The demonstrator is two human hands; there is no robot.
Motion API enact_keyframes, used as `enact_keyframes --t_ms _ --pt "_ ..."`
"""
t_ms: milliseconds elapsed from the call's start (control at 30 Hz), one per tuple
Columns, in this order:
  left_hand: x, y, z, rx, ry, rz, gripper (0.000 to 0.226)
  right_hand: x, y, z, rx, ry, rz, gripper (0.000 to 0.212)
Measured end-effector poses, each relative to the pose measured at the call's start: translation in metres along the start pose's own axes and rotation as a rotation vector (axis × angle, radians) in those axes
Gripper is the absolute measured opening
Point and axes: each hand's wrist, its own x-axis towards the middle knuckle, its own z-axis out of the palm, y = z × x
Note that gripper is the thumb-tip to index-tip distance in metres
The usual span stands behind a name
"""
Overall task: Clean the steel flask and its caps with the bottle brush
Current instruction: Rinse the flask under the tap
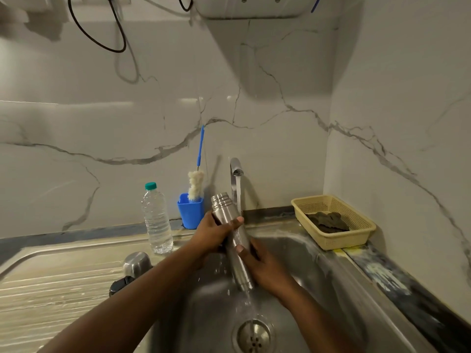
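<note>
While water runs from the tap [237, 169], you grasp the steel flask [233, 235] over the sink [318, 263]; your left hand [214, 235] wraps its upper body, your right hand [265, 268] grips lower; the bottle brush [196, 184] stands in the blue cup [191, 212]; caps [136, 263] lie on the drainboard.

Dark cap [117, 285] half hidden behind left forearm, wall unit [251, 6] cropped above, basket contents [327, 221] possibly cloth

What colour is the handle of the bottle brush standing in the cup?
Blue. The bottle brush has a blue handle and off-white bristles, clearest in the head view.
</note>
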Motion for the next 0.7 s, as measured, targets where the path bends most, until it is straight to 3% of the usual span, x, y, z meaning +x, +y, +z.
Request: enact_keyframes --t_ms 133,267,467,567,700 --pt "0.003 0.000 -0.007 -0.090 0.095 -0.016 0.077 -0.001 0.012 -0.001 -0.110 -0.050 0.095 0.079" --pt "-0.006 -0.008 0.001 -0.074 0.123 -0.017 0.069 -0.002 0.008 0.009 -0.220 -0.027 -0.075 0.059" --pt "-0.006 -0.008 0.018 -0.095 0.133 0.006 0.069 0.001 0.010 0.007 -0.437 0.079 -0.240 0.078" --pt "-0.002 -0.004 0.016 -0.092 0.087 0.048 0.072 0.004 0.014 -0.002 -0.307 0.144 -0.097 0.069" --pt "0.004 0.001 0.007 -0.176 0.011 0.026 0.081 0.002 0.021 -0.006 -0.041 0.027 0.157 0.081"
